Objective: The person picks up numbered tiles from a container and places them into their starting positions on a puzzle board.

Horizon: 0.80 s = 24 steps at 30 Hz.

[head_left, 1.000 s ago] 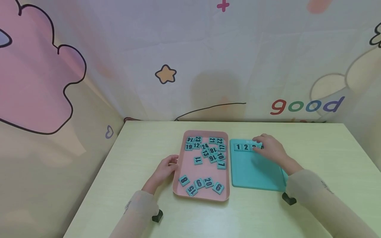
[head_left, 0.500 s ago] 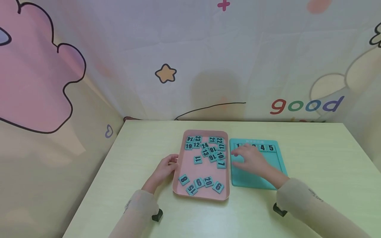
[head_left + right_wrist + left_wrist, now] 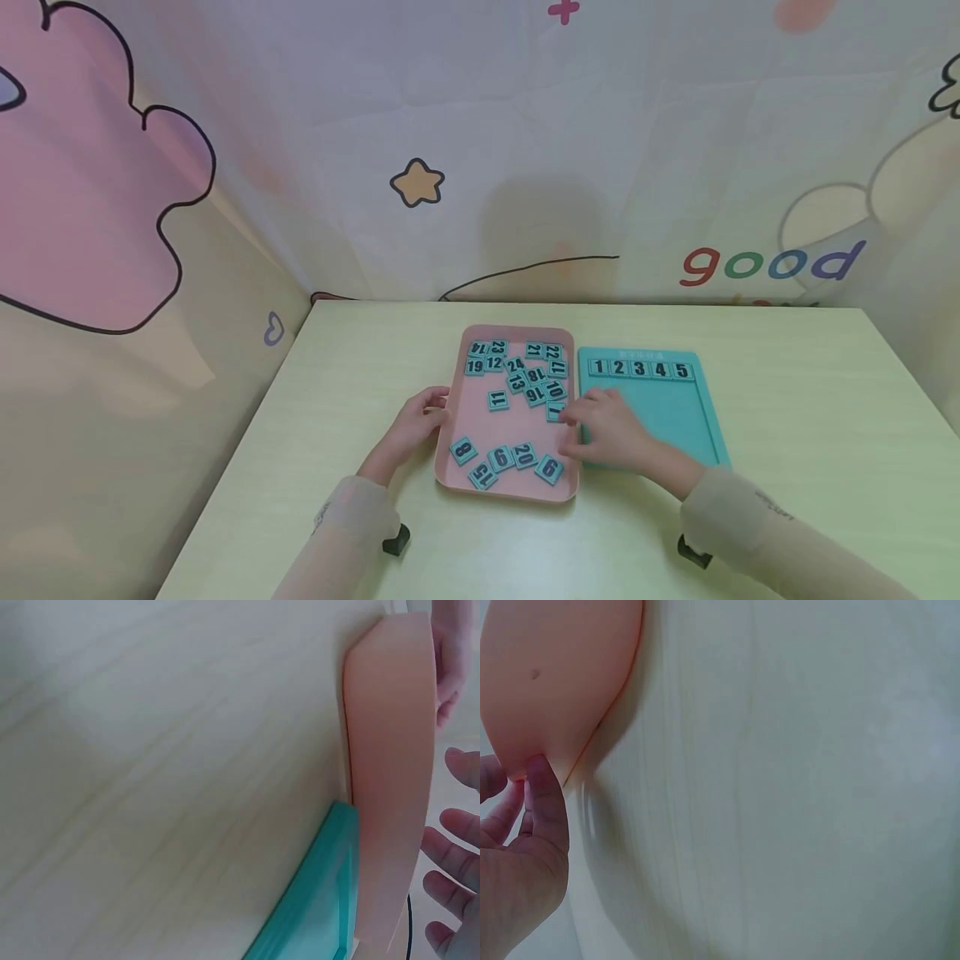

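**Row of five done, right hand back at the loose tiles**

We see our right hand [image 3: 609, 429] reaching across the right rim of the pink tray [image 3: 450, 417], its fingers spread and relaxed, holding nothing. A second ago it sat over the top row of the teal board [image 3: 675, 417]; half a second ago it was drawing back over the board's left part. Now it hovers at the tray's right side, its fingertips at tile 7 [image 3: 556, 411], which it partly covers, with tile 6 [image 3: 549, 469] just below. Whether the fingertips touch tile 7 we cannot tell.

The board's top row now shows tiles 1 to 5 [image 3: 639, 368] in full, side by side in order. So we judge that row filled, and 6 comes next.

Our left hand [image 3: 416, 425] has not shifted: it rests at the tray's left edge, thumb pressed to the rim, fingers loosely curled. The rest of the numbered tiles lie scattered in the tray, on the pale table [image 3: 787, 400].
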Motion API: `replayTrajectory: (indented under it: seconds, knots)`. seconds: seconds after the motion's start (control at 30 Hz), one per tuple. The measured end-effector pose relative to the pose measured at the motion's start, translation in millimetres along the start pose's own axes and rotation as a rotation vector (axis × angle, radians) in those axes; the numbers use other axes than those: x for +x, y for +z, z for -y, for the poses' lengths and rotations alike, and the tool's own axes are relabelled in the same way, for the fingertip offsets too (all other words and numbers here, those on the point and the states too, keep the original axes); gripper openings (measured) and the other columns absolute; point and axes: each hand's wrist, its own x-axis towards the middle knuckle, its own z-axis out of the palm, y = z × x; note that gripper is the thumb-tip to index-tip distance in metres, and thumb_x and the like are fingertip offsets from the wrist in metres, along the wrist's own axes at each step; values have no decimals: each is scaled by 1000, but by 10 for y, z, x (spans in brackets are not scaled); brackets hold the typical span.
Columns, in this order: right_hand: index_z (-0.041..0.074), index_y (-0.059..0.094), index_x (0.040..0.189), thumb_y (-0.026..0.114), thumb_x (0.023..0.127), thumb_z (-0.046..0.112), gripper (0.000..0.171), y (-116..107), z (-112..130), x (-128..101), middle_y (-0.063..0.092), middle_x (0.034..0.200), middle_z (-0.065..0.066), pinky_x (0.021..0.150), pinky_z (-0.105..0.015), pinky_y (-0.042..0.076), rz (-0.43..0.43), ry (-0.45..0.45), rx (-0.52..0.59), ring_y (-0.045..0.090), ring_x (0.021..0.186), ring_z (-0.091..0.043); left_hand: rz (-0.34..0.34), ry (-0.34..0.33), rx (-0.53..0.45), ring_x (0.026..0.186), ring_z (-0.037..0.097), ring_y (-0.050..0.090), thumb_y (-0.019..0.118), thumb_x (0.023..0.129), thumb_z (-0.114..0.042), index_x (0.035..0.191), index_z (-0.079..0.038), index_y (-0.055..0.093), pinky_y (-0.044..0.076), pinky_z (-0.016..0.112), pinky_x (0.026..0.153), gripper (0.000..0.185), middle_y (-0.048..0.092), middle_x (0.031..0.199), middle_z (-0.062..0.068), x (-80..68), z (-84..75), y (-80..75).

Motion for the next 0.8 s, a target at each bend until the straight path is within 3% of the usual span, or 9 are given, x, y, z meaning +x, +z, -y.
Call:
replayTrajectory:
  seconds: [0.23, 0.43, 0.8]
  knots:
    - [19, 67, 88, 70, 67, 41, 31, 115, 77, -7, 65, 90, 7, 85, -41, 32, 40, -12, -46, 45, 91, -15, -2, 9, 2, 94, 20, 49, 49, 85, -11, 123, -11, 47, 46, 31, 84, 38, 52, 108, 9, 9, 1, -5]
    - [22, 63, 82, 69, 66, 44, 28, 175, 138, -16, 62, 88, 8, 95, -51, 25, 72, -23, -111, 43, 93, -16, -2, -3, -8, 95, 20, 49, 49, 86, -11, 124, -11, 47, 46, 31, 85, 38, 51, 109, 9, 13, 4, -4]
    - [23, 56, 70, 71, 63, 46, 29, 258, 237, -11, 48, 66, 13, 101, -58, 15, 177, 63, -84, 42, 91, -14, 7, -13, -3, 94, 20, 49, 48, 87, -12, 124, -13, 46, 46, 29, 83, 37, 51, 109, 8, 13, 17, 3]
